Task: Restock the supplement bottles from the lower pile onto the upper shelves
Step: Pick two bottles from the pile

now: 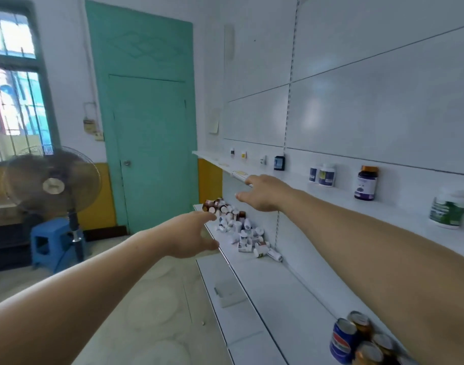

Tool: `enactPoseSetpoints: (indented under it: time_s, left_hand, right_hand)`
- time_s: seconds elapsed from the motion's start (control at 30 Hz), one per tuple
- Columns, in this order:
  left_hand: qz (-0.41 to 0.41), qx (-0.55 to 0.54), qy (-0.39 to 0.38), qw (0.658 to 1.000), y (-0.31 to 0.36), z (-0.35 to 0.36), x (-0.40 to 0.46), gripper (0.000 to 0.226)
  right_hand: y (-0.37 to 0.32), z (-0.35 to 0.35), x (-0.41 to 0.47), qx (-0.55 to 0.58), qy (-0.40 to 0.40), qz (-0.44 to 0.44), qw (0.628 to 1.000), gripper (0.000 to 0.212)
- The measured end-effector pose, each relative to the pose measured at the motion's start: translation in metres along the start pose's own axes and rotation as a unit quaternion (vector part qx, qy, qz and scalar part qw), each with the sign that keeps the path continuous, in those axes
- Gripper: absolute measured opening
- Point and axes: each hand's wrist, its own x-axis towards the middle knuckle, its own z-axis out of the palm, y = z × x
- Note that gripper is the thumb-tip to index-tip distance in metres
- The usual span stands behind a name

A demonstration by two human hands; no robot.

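Both arms outstretched toward white wall shelving: left hand (191, 234) open, fingers spread, near the lower shelf (278, 280) front edge, just beside the pile of supplement bottles (238, 227) at its far end; right hand (265, 192) open over the upper shelf (331, 191) front edge. Upright bottles (366, 183) spaced along the upper shelf's back; cans (357, 338) at the lower shelf's near end

Lower shelf (291, 283) bare between pile (238, 227) and cans (357, 335)

Bright daylight enters through the window (13, 83) at left, which is overexposed. Soft glare sheens the white wall panels (357, 114). Wide-angle distortion bends edges; the whole frame is slightly blurred.
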Motion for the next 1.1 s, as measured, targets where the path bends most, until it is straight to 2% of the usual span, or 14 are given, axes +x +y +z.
enactPoseSetpoints:
  time_s: [0.17,0.33,0.47,0.6,0.83,1.1]
  left_hand:
    - [-0.02,-0.01,-0.029,0.999,-0.091,0.018,0.073,0.072]
    - [-0.022,-0.03,-0.059,0.998,-0.192,0.056,0.151,0.07]
    - [-0.043,-0.092,-0.093,0.991,-0.28,0.091,0.206,0.066]
    - [-0.049,-0.116,-0.156,0.98,-0.345,0.12,0.263,0.066]
    - [-0.012,-0.128,-0.228,0.965,-0.395,0.172,0.404,0.065]
    - [0.021,-0.107,-0.288,0.952,-0.427,0.241,0.593,0.063]
  right_hand:
    - [-0.02,0.06,0.115,0.011,-0.042,0.004,0.999,0.063]
    - [-0.039,0.161,0.219,0.005,-0.063,0.01,0.998,0.062]
    - [-0.051,0.249,0.287,0.039,-0.117,0.068,0.99,0.066]
    - [-0.043,0.311,0.336,0.073,-0.141,0.129,0.979,0.058]
    - [0.018,0.384,0.416,0.093,-0.138,0.244,0.955,0.064]
    - [0.108,0.462,0.537,0.125,-0.13,0.339,0.923,0.069]
